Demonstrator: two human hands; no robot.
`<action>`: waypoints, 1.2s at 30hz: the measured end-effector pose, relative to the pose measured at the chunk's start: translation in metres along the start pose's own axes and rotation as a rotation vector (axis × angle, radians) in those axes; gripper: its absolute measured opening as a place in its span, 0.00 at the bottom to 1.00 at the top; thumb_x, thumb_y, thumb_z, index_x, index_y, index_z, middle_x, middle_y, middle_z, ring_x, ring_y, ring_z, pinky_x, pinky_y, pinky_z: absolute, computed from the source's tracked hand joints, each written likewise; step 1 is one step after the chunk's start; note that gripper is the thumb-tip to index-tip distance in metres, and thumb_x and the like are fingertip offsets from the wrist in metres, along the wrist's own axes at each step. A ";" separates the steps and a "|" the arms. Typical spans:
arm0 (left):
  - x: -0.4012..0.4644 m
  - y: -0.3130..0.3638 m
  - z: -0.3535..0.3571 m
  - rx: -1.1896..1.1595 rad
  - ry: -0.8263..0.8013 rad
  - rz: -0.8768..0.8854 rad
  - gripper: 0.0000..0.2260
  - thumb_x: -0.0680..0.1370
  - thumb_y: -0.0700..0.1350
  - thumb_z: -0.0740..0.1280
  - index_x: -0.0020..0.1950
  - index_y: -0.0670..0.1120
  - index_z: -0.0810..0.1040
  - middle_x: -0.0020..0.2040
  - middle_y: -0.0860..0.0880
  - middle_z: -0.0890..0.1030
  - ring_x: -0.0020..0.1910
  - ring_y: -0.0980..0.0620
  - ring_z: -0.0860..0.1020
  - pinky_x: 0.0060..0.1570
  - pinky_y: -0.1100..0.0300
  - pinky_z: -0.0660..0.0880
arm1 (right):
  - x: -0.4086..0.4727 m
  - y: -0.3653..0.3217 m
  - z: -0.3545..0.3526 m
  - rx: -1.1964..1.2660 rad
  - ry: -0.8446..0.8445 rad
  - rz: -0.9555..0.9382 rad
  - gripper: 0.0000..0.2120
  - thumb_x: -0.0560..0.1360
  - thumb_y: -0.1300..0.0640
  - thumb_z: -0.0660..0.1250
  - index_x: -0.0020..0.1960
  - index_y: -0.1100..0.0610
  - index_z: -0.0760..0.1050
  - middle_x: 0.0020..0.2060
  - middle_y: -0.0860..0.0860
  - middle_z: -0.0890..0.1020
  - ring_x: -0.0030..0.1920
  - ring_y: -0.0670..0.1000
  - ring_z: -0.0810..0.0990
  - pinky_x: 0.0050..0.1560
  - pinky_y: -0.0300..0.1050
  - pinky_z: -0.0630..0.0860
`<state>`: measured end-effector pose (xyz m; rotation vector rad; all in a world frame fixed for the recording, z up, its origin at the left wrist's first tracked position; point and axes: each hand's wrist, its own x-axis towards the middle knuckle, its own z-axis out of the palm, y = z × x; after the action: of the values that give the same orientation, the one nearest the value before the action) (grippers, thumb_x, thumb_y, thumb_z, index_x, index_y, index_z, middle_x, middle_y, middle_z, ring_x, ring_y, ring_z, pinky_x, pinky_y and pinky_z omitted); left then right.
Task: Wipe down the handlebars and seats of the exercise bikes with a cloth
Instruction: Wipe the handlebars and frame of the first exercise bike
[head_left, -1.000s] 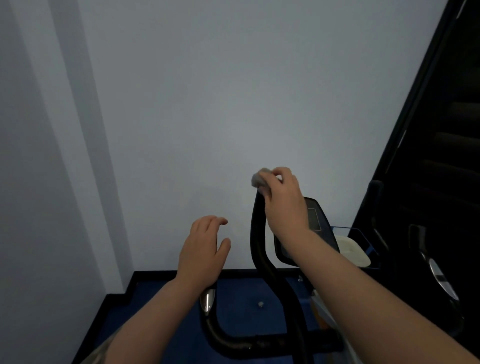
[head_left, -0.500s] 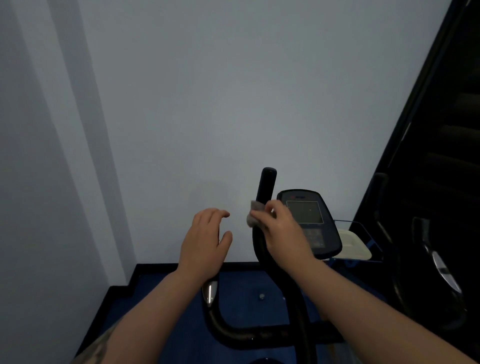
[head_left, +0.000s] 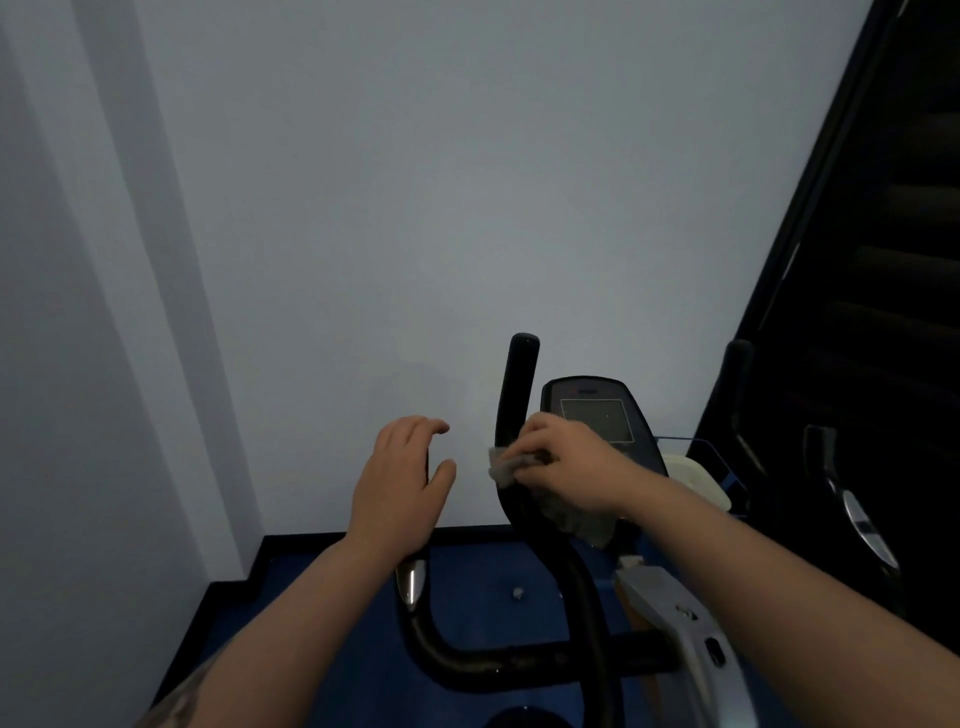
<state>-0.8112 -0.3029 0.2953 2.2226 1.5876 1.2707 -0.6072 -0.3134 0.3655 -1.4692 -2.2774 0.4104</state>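
R hand (head_left: 574, 467) clenches crumpled grey cloth (head_left: 503, 464) round upright black padded handlebar (head_left: 514, 405). L hand (head_left: 397, 488) at its 9 o'clock, fingers loose, grasping nothing.

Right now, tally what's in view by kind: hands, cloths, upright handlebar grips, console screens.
Hands: 2, left hand and right hand
Cloths: 1, grey cloth
Upright handlebar grips: 2, wiped grip and dark grip
Console screens: 1, console
Total: 6

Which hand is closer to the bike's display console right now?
Right. The right hand grips a cloth around the upright handlebar, just in front of the console. The left hand hovers farther left.
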 end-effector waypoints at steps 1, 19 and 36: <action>0.000 0.000 0.000 -0.002 -0.002 0.000 0.16 0.79 0.45 0.64 0.67 0.49 0.71 0.64 0.54 0.70 0.66 0.58 0.63 0.57 0.64 0.64 | 0.001 -0.001 -0.009 0.048 0.034 0.011 0.10 0.76 0.59 0.68 0.56 0.52 0.82 0.51 0.46 0.74 0.52 0.45 0.75 0.57 0.38 0.70; -0.002 -0.003 0.007 -0.001 0.042 0.010 0.16 0.79 0.44 0.65 0.66 0.49 0.72 0.63 0.55 0.70 0.61 0.64 0.60 0.53 0.64 0.65 | 0.048 -0.002 0.008 0.670 0.770 0.242 0.05 0.80 0.59 0.63 0.46 0.53 0.76 0.34 0.45 0.77 0.34 0.40 0.74 0.33 0.31 0.69; -0.002 -0.001 0.009 0.014 0.059 -0.004 0.16 0.78 0.44 0.65 0.66 0.48 0.72 0.63 0.53 0.70 0.64 0.58 0.63 0.52 0.63 0.65 | -0.006 0.018 0.039 0.366 0.277 0.368 0.05 0.76 0.59 0.68 0.47 0.56 0.83 0.36 0.48 0.82 0.38 0.46 0.79 0.42 0.42 0.75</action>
<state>-0.8056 -0.3011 0.2875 2.2093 1.6254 1.3394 -0.6093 -0.3124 0.3220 -1.6281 -1.6177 0.6453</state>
